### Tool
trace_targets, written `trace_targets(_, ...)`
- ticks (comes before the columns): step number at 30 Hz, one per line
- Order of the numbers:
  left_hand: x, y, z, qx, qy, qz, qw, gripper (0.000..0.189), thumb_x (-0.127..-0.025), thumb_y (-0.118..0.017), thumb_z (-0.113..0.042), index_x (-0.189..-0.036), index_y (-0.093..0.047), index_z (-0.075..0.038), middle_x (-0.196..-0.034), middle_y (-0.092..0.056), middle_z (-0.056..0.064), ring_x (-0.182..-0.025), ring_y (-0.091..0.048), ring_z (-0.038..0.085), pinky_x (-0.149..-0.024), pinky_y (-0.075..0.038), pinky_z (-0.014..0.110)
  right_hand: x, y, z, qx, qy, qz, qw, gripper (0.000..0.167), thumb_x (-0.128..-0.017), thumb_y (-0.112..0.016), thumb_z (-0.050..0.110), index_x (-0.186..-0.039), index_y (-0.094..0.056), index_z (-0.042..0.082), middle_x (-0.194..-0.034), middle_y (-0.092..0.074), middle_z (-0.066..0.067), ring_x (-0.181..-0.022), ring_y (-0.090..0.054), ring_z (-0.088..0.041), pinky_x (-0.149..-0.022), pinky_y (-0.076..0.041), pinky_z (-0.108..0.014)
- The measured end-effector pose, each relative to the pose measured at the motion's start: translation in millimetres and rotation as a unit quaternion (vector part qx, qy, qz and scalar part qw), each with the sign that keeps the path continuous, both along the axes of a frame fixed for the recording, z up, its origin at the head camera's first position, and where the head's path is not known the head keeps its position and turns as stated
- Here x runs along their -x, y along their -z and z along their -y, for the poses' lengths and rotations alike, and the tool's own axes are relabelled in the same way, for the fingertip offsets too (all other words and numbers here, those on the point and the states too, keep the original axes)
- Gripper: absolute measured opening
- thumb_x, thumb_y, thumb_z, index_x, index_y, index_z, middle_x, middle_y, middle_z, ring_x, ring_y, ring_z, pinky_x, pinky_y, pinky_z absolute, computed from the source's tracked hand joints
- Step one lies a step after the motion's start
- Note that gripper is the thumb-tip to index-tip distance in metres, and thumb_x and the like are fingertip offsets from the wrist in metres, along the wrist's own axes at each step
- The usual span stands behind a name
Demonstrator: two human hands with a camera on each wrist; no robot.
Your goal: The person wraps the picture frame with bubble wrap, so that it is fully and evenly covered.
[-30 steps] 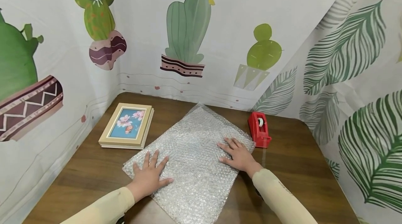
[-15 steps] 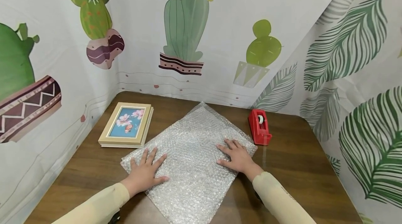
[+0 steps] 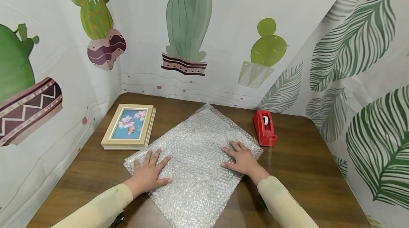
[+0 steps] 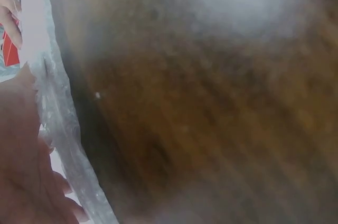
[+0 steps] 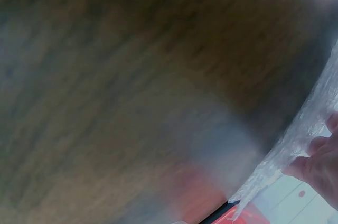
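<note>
A sheet of clear bubble wrap (image 3: 195, 185) lies flat on the brown wooden table, turned so one corner points to the back wall. My left hand (image 3: 147, 175) rests on its left part with fingers spread. On its right part rests my right hand (image 3: 242, 158), fingers spread too. The left wrist view has the left palm (image 4: 24, 166) along the wrap's edge (image 4: 68, 129). In the right wrist view the right fingers (image 5: 317, 163) lie over the wrap's edge (image 5: 296, 139). Neither hand grips anything.
Left of the wrap lies a stack of picture frames (image 3: 127, 125), the top one with pink flowers on blue. A red tape dispenser (image 3: 265, 128) stands by the wrap's right corner. A cactus-print cloth (image 3: 140, 43) hangs behind the table (image 3: 297, 157).
The left hand has shifted slightly left on the bubble wrap, and the wrap's far corner sits a little further right. The right hand has stayed nearly in place.
</note>
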State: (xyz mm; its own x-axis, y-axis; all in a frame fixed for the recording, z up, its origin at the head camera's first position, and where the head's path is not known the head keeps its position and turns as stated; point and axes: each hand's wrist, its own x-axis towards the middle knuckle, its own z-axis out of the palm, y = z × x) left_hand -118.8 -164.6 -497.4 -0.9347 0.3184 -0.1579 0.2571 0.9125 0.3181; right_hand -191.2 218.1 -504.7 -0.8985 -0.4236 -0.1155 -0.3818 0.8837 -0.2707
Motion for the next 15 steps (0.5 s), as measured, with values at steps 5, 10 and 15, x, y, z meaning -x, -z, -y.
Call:
trace_targets(5, 2.2, 1.0, 0.8, 0.011, 0.001, -0.004, 0.9999, 0.085, -0.087, -0.07, -0.061, -0.156, -0.044, -0.018, -0.166, -0.028, 0.028, -0.151, -0.023, 0.06, -0.101, -0.023, 0.092, 1.1, -0.1, 1.3, 0.002, 0.0, 0.006, 1.0, 0.07, -0.092, -0.066, 0.056, -0.151, -0.052, 0.022, -0.163, -0.038, -0.022, -0.148, -0.032, -0.058, -0.108, -0.033, -0.081)
trace_targets(10, 4.3, 1.8, 1.1, 0.019, 0.005, -0.015, 0.9997, 0.085, -0.086, -0.071, -0.063, -0.155, -0.046, -0.019, -0.165, -0.031, 0.027, -0.149, -0.027, 0.059, -0.099, -0.027, 0.091, 2.5, -1.6, 2.1, 0.013, 0.004, 0.012, 0.9998, 0.07, -0.091, -0.069, 0.054, -0.15, -0.053, 0.021, -0.163, -0.038, -0.023, -0.146, -0.033, -0.059, -0.108, -0.034, -0.08)
trace_targets(15, 4.8, 1.7, 0.5, 0.024, 0.01, -0.031, 0.9992, 0.085, -0.084, -0.072, -0.064, -0.153, -0.049, -0.019, -0.162, -0.036, 0.028, -0.146, -0.033, 0.059, -0.096, -0.031, 0.09, 0.7, -1.3, 2.5, 0.02, 0.011, 0.014, 0.9996, 0.069, -0.09, -0.069, 0.054, -0.149, -0.055, 0.02, -0.162, -0.039, -0.023, -0.146, -0.033, -0.059, -0.109, -0.033, -0.08)
